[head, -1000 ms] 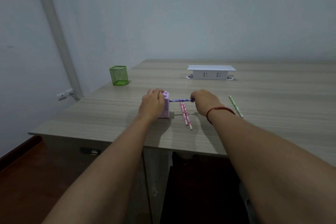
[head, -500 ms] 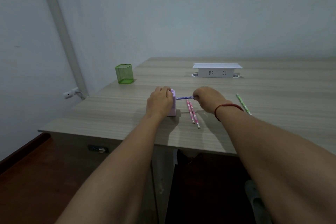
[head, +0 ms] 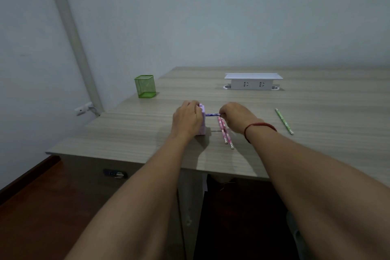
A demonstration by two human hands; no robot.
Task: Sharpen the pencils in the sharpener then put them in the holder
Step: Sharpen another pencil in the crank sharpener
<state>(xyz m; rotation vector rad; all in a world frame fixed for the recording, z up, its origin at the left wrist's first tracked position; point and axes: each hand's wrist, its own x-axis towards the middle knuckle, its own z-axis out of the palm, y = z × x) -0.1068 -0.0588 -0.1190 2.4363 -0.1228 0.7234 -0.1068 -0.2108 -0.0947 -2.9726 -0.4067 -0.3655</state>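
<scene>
A small lilac sharpener (head: 202, 120) stands on the wooden table (head: 295, 143), and my left hand (head: 186, 119) grips it from the left. A purple patterned pencil (head: 212, 114) sticks out level from the sharpener's right side. My right hand (head: 236, 116) pinches the pencil's outer end. Two pink pencils (head: 225, 132) lie side by side on the table just below the purple one. A green pencil (head: 284, 121) lies alone to the right. The green mesh holder (head: 145, 86) stands at the table's far left corner.
A white socket box (head: 252, 82) sits raised at the back middle of the table. The table's front edge runs close under my forearms. A grey pipe (head: 71, 34) leans up the wall on the left.
My right hand has moved closer to the sharpener, so less of the purple pencil shows. The camera view has shifted slightly. My left hand stays on the sharpener.
</scene>
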